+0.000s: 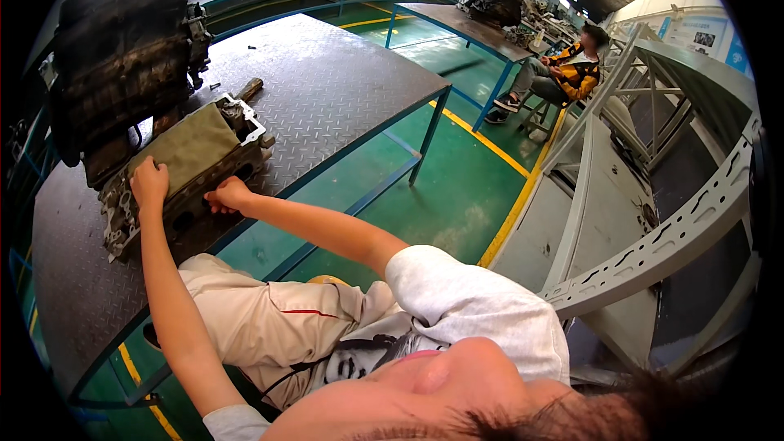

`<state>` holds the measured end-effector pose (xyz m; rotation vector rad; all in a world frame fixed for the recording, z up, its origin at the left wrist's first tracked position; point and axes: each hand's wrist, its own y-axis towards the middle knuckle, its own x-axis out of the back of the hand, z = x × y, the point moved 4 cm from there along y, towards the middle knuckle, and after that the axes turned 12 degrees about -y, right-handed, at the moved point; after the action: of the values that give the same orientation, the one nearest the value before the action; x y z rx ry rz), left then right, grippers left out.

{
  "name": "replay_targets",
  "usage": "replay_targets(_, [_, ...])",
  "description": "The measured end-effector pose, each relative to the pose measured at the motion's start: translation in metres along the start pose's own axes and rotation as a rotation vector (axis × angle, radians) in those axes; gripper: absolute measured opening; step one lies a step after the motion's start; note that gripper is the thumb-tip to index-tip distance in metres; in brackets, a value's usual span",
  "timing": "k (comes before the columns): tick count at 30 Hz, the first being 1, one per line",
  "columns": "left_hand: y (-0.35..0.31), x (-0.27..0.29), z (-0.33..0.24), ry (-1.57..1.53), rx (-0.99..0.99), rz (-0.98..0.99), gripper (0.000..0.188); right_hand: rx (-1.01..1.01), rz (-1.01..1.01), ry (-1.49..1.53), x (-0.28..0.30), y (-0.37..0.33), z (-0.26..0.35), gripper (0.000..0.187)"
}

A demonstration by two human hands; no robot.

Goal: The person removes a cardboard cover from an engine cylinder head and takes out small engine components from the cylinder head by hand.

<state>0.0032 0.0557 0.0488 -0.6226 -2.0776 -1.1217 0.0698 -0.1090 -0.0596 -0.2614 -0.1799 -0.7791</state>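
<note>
A dirty metal engine part that looks like a cylinder head (216, 178) lies near the front edge of a steel tread-plate table (327, 73). Over its top is a flat olive-tan sheet (186, 145); whether it is cloth or a cover I cannot tell. My left hand (150, 184) grips the near left side of the part, fingertips bent over the sheet's edge. At the front face, beside the dark round ports, my right hand (230, 195) has its fingers curled together. What they pinch, if anything, is hidden.
A large blackened engine block (122, 49) stands upright just behind the part. A short rusty bar (248, 90) lies beside it. To the right rises a grey metal frame (653, 253). Another person (572, 69) sits on a stool by a second table (465, 24) piled with engine parts.
</note>
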Motion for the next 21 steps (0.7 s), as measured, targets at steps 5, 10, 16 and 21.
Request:
replay_targets(5, [0.002, 0.001, 0.000, 0.042, 0.048, 0.076, 0.031, 0.007, 0.048, -0.020, 0.003, 0.002, 0.001, 0.023])
replay_targets(10, [0.002, -0.002, -0.007, 0.017, 0.027, 0.052, 0.030, -0.030, 0.136, 0.006, 0.010, 0.005, -0.003, 0.023])
replay_targets(16, [0.006, 0.005, 0.001, -0.051, 0.050, -0.007, 0.025, -0.103, 0.328, 0.118, 0.001, 0.021, -0.013, 0.026])
replay_targets(21, [-0.007, 0.003, -0.013, -0.030, 0.114, 0.008, 0.023, -0.128, 0.440, 0.164, 0.007, 0.019, -0.023, 0.030])
